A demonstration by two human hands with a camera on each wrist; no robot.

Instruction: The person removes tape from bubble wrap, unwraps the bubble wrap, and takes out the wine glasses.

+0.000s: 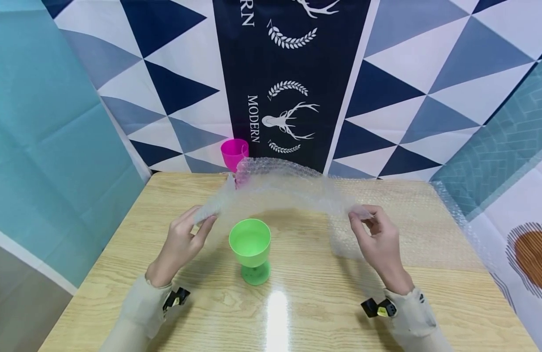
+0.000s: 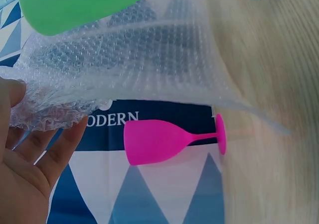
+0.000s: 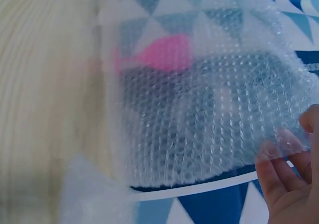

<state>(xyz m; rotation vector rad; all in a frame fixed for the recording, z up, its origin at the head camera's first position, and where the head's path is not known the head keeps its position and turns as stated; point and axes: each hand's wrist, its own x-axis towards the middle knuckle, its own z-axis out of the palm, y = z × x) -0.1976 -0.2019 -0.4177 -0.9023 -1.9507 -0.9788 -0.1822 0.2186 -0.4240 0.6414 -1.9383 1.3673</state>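
A sheet of bubble wrap (image 1: pixel 281 188) stretches in the air between my two hands, arching upward in the middle. My left hand (image 1: pixel 180 244) pinches its left end between thumb and fingers, and my right hand (image 1: pixel 380 242) pinches the right end. Below and in front of the sheet, a green plastic goblet (image 1: pixel 250 244) stands upright on the table, touched by neither hand. Behind it is a pink goblet (image 1: pixel 233 152), whose lower part the wrap partly covers in the head view. The left wrist view shows this pink goblet (image 2: pixel 159 142) whole.
Another stretch of bubble wrap (image 1: pixel 411 225) lies flat over the table's right rear. The wooden table (image 1: pixel 227 318) meets a patterned cloth (image 1: pixel 183 88) hanging behind it. A teal cloth (image 1: pixel 46 127) hangs at the left.
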